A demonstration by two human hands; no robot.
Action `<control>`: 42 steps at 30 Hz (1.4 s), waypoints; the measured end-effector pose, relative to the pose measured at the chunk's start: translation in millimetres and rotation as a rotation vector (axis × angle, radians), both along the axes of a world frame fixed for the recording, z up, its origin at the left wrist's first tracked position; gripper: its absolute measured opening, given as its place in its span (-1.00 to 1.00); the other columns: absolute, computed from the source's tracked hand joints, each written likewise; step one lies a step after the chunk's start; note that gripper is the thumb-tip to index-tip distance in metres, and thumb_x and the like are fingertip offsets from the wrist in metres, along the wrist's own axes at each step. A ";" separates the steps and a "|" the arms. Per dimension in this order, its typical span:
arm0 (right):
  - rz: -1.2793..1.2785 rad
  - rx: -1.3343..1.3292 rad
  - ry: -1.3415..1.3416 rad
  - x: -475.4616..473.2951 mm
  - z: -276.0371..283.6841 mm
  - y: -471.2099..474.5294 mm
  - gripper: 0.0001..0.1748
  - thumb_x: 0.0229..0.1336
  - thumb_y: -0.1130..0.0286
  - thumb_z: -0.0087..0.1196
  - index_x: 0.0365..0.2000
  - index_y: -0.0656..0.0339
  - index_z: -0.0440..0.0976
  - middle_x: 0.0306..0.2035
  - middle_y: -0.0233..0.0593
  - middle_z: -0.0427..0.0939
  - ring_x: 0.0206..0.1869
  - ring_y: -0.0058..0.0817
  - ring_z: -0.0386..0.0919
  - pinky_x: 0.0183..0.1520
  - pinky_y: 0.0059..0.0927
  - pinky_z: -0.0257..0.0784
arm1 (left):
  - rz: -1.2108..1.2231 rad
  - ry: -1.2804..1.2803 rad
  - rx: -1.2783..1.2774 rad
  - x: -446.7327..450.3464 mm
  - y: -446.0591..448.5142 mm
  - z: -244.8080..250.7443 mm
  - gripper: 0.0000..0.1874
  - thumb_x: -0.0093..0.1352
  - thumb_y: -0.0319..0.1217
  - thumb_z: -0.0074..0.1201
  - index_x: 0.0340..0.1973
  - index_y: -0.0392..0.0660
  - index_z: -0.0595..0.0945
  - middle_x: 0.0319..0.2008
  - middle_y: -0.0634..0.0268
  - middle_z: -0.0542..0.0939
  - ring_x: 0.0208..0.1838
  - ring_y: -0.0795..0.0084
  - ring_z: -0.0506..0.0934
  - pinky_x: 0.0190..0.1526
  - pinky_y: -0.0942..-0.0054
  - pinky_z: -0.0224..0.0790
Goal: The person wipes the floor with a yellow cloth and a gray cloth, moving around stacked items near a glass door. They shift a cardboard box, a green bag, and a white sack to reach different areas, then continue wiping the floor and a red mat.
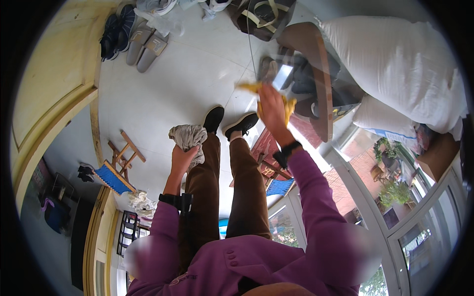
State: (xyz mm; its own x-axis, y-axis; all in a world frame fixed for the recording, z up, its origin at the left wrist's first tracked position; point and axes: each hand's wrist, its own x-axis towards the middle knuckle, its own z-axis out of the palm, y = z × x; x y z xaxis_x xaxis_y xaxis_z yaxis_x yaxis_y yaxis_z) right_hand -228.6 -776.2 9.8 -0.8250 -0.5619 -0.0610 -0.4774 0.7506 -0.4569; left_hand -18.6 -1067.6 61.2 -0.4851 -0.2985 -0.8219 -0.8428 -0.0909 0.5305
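Observation:
A crumpled grey-beige cloth [189, 140] is bunched in my left hand [181, 161], held in front of my left thigh. My right hand [272, 111] reaches further forward with a yellow cloth [290, 107] under its palm and fingers. That cloth is slightly blurred, and its ends stick out on both sides of the hand. Just beyond it, a thin edge [252, 48] runs away from me, apparently the border of a glass pane with reflections on it. Whether the yellow cloth touches the pane, I cannot tell.
Grey slide sandals [146, 47] and dark sneakers [117, 31] sit by the yellow wooden door [52, 55]. Shoes fill a curved brown rack [322, 74] at right, beside large white sacks [396, 66]. A blue-seated folding stool [114, 177] stands at left; a red mat [263, 146] lies near my feet.

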 end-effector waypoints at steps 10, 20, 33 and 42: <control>-0.599 0.141 0.111 -10.4 30.7 202.1 -0.63 0.28 0.43 -0.03 0.07 0.28 0.47 -0.02 0.08 0.55 0.05 0.08 0.49 0.11 -0.01 0.38 | -0.017 0.044 0.106 -28.5 -16.4 -26.6 -0.54 0.25 -0.40 0.34 0.04 -0.28 0.60 -0.11 0.22 0.69 -0.08 0.42 0.63 0.01 0.41 0.47; -0.490 -0.453 0.270 -96.0 -35.0 43.8 -0.82 0.19 0.43 0.04 -0.21 0.28 0.49 -0.16 -0.08 0.51 -0.09 -0.12 0.45 0.04 -0.07 0.33 | 0.080 -0.042 0.040 -28.1 22.5 -30.7 -0.58 0.29 -0.48 0.27 0.06 -0.30 0.59 -0.08 0.25 0.68 -0.09 0.46 0.62 -0.01 0.43 0.48; -0.100 0.050 0.181 -41.2 5.4 86.2 -0.47 0.02 0.51 0.12 0.08 0.10 0.55 0.27 -0.08 0.40 0.39 0.02 0.23 0.40 0.16 0.06 | 0.399 -0.007 0.065 -4.1 109.4 -11.6 -0.63 0.31 -0.50 0.29 0.02 -0.28 0.61 -0.13 0.24 0.69 -0.15 0.44 0.65 -0.10 0.41 0.52; -0.103 0.076 0.589 -375.2 -59.6 -29.0 -0.54 0.09 0.47 0.07 0.05 0.06 0.57 -0.02 -0.02 0.56 0.05 0.00 0.48 0.09 0.00 0.41 | 0.432 -0.030 0.198 10.9 79.1 -50.1 -0.55 0.29 -0.45 0.32 0.07 -0.30 0.57 -0.10 0.23 0.68 -0.13 0.42 0.64 -0.04 0.40 0.49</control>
